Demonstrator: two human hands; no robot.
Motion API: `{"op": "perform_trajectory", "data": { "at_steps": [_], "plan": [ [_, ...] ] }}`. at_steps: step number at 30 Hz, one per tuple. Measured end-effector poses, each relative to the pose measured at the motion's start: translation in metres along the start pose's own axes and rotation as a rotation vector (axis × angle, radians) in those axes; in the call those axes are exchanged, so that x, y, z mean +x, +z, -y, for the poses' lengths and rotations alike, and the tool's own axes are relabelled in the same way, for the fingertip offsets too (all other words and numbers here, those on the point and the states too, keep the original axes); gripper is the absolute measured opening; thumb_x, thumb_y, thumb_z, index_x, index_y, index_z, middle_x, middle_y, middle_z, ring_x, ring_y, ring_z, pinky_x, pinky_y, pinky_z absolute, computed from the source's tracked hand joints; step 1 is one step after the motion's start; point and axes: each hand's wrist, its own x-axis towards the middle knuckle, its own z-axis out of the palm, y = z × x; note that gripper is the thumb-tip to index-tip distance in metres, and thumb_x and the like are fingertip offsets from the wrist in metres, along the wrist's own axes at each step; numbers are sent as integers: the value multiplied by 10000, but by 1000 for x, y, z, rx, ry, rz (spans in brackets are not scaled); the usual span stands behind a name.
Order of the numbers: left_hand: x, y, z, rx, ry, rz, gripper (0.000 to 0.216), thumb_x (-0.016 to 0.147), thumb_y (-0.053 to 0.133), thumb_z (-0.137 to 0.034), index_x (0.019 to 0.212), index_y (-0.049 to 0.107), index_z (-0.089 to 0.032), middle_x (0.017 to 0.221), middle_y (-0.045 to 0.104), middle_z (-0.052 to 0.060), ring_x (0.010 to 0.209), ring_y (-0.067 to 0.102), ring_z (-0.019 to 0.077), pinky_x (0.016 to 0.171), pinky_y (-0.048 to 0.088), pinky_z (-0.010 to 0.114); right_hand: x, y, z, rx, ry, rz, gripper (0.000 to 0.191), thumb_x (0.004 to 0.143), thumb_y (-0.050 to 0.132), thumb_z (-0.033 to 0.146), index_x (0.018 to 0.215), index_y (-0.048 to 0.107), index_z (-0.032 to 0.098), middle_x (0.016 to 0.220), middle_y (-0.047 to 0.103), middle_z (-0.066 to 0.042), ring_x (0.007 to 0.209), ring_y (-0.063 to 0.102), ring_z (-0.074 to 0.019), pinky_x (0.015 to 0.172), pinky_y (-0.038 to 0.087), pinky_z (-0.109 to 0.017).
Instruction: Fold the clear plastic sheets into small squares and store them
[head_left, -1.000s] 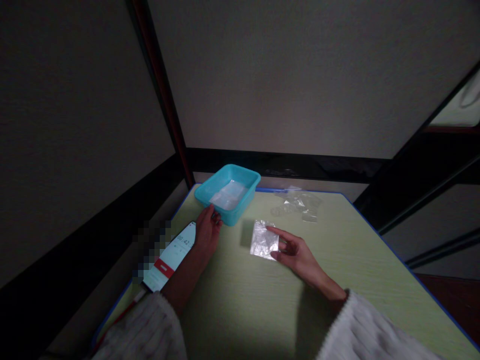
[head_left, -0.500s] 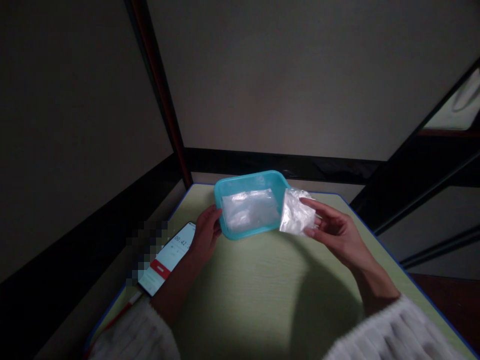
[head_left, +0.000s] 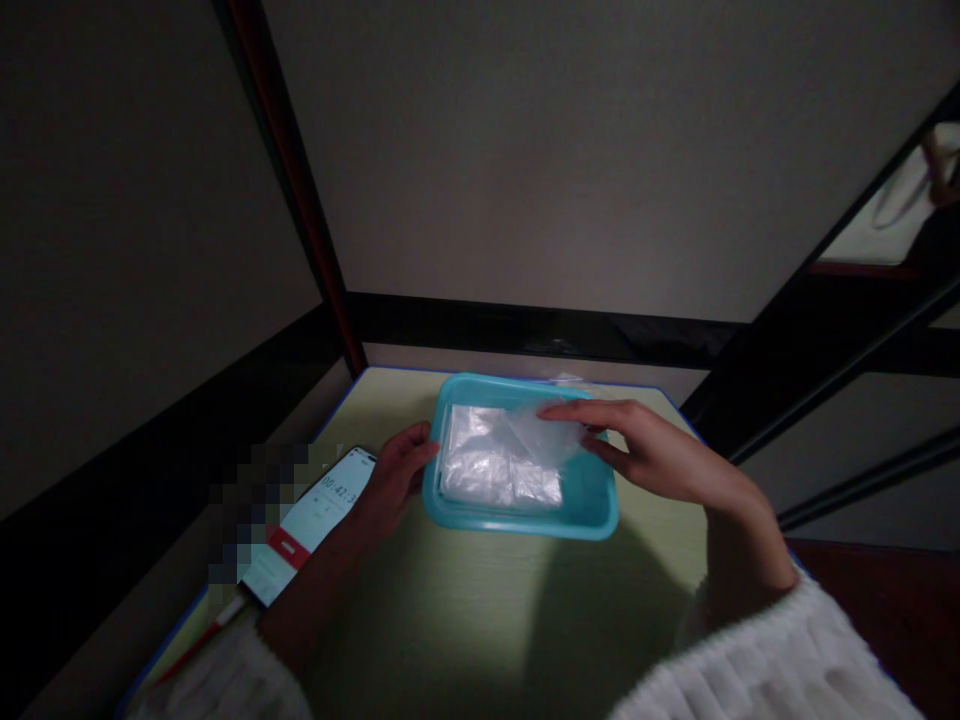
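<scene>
A turquoise plastic basket point(head_left: 517, 522) is in front of me, with flat clear plastic bags point(head_left: 480, 470) lying inside it. My left hand point(head_left: 401, 465) is closed on the basket's left rim, thumb at the edge. My right hand point(head_left: 645, 445) reaches over the basket's right side and pinches a folded clear plastic bag point(head_left: 551, 430) between thumb and fingers. That bag slants above the ones in the basket and overlaps them in view; whether it touches them I cannot tell.
A phone point(head_left: 311, 525) with a running timer lies left of my left forearm, a red-and-white cable point(head_left: 217, 620) at its lower end. The pale green table point(head_left: 420, 620) has a blue edge. Panelled walls point(head_left: 525, 180) stand close behind and to the left.
My right hand has carried the plastic bag leftward from beside the basket to over it. The basket has turned a little and sits lower in view, my left hand still on its rim.
</scene>
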Motion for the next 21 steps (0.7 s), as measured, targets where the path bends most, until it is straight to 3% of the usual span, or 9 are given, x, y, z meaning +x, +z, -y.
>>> {"op": "perform_trajectory", "data": {
  "at_steps": [4,15,21],
  "plan": [
    [-1,1,-1,22,-4,-8,209,458,684,-258,517,511,-158,431,462,-57,356,389,53,346,296,145,0,7,-2,6,11,158,524,669,467,-19,1093,615,250,1082,643,-11,984,587,-201,829,455,-310],
    [-2,1,-1,30,6,23,215,453,680,-258,507,497,-159,429,464,-54,361,383,54,354,300,152,-5,22,-7,5,44,241,523,581,475,-108,872,692,269,867,680,-38,820,607,-215,723,451,-288],
    [-4,0,-3,93,-17,72,259,479,676,-291,541,464,-157,456,456,-69,387,388,51,378,299,149,3,19,7,-182,167,489,493,630,432,-111,987,653,146,981,641,-95,943,568,-216,815,433,-310]
  ]
}}
